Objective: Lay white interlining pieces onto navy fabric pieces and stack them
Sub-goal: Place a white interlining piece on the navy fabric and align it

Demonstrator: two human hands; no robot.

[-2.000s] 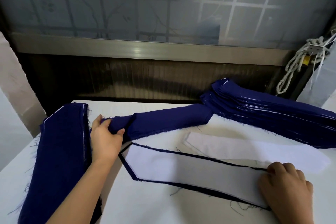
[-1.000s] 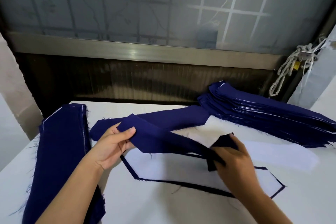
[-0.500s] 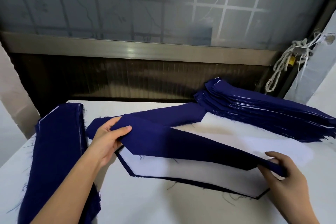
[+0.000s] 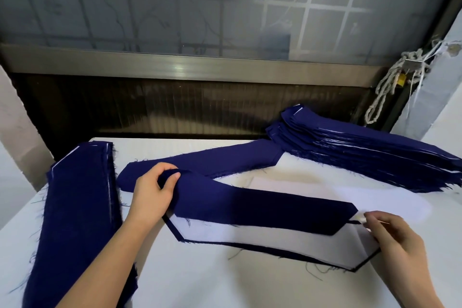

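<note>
My left hand (image 4: pixel 153 194) grips the left end of a navy fabric piece (image 4: pixel 250 207). That piece lies slanted over a white interlining piece (image 4: pixel 275 239), which rests on another navy piece whose edge (image 4: pixel 250 247) shows as a dark border. My right hand (image 4: pixel 392 235) is blurred at the right end of these pieces, its fingertips by the white corner and off the navy piece. Whether it pinches anything is unclear. Loose white interlining (image 4: pixel 375 197) lies just behind.
A tall stack of navy pieces (image 4: pixel 375 155) sits at the back right, with one more navy piece (image 4: pixel 212 161) trailing left from it. Another navy stack (image 4: pixel 77 207) runs along the left of the white table (image 4: pixel 200 282). A rope bundle (image 4: pixel 390 82) hangs at the right wall.
The navy piece has come down onto the interlined piece. My right hand has let go of its right end and shifted slightly right. My left hand still holds the left end.
</note>
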